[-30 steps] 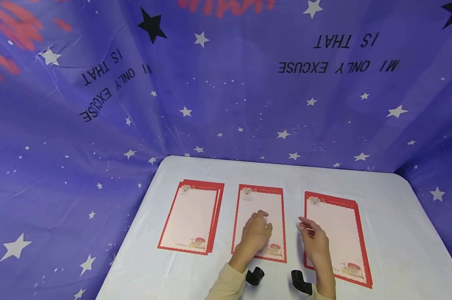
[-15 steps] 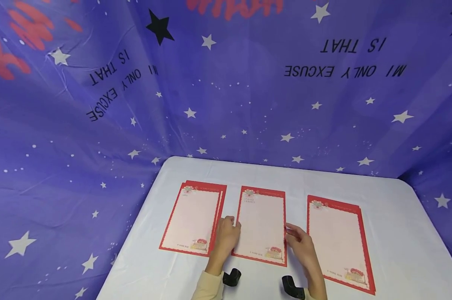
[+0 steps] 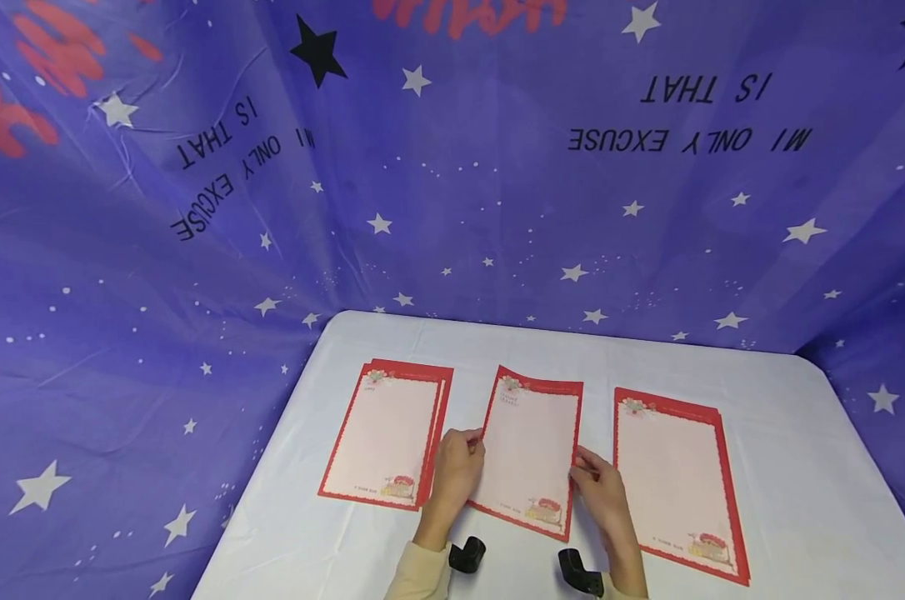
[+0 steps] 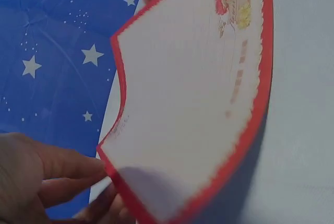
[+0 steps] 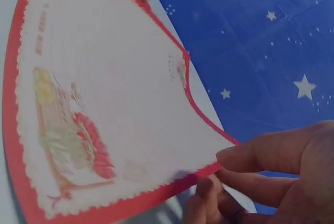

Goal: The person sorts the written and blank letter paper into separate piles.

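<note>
A red-bordered sheet of letter paper (image 3: pixel 531 454) is held between both hands over the middle of the table, its surface bowed. My left hand (image 3: pixel 458 467) pinches its left edge; in the left wrist view the thumb and fingers (image 4: pixel 68 164) meet on the red border. On the opposite edge, my right hand (image 3: pixel 601 492) pinches the border, with the thumb and fingertips (image 5: pixel 235 158) plain in the right wrist view. The sheet has a flower drawing in one top corner, small handwriting beneath it and a coloured picture at the bottom.
To the left lies a small stack of matching sheets (image 3: pixel 385 437), slightly fanned. Another such stack (image 3: pixel 673 475) lies to the right. Both rest on the white-covered table (image 3: pixel 782 467). A purple star-patterned cloth (image 3: pixel 452 192) hangs behind and at the sides.
Both hands moved left from over the middle and right sheets to the middle sheet's two edges. They then took hold of it and lifted it, and it now bends and tilts.
</note>
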Tool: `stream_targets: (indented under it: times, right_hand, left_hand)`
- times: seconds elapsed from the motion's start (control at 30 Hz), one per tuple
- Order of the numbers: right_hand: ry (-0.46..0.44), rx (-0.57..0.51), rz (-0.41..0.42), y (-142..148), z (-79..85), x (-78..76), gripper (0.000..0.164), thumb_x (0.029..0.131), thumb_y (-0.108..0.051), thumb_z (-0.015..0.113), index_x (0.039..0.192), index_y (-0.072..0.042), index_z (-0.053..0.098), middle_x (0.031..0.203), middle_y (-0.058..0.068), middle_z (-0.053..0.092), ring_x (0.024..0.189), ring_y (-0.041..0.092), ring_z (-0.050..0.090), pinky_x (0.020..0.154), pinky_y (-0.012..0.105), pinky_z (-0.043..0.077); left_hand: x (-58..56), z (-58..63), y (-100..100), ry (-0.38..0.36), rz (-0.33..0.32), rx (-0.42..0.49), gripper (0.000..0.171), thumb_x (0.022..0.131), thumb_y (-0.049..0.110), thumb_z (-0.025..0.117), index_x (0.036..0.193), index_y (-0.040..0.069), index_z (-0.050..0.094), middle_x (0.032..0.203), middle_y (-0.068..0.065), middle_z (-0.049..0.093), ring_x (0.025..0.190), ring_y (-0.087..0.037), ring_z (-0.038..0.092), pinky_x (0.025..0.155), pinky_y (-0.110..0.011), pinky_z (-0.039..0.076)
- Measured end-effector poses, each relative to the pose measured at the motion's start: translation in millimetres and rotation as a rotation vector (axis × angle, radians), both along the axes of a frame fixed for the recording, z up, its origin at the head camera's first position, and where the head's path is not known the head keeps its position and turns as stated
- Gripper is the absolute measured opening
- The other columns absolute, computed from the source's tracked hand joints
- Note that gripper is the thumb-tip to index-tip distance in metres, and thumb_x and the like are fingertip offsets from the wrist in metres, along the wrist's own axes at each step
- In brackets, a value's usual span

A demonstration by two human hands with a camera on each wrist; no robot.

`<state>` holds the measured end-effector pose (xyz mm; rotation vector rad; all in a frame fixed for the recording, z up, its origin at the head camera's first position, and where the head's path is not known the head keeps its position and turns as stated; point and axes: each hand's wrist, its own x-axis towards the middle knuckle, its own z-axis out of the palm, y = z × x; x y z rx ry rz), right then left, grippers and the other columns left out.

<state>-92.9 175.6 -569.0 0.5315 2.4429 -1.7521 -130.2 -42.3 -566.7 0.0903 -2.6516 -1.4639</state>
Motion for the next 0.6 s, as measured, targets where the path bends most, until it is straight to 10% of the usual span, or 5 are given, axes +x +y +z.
stream_targets:
  times: [0.27,0.6]
  right_hand:
    - [0.109,0.154,0.023,-30.6,7.8,-11.5,0.049,0.097,0.001,0.054,0.146,0.006,0.054,0.11,0.018,0.064,0.082,0.016,0.054,0.065,0.023,0.045]
    - [0.301,0.037,0.026,-98.6,25.2,-35.9,0.05,0.098,0.004,0.056,0.147,0.002,0.055,0.115,0.019,0.068,0.079,0.012,0.056,0.065,0.02,0.045]
  left_hand:
    - [-7.2,2.1,-27.6,-0.001,0.017,0.133,0.019,0.09,-0.008,0.069,0.106,-0.003,0.078,0.08,-0.006,0.073,0.065,-0.006,0.06,0.06,-0.024,0.049]
    - [-10.1,40.3,-105.9,0.0,0.236,0.26,0.019,0.097,0.011,0.073,0.114,0.009,0.081,0.095,-0.008,0.077,0.083,-0.013,0.07,0.071,-0.024,0.051]
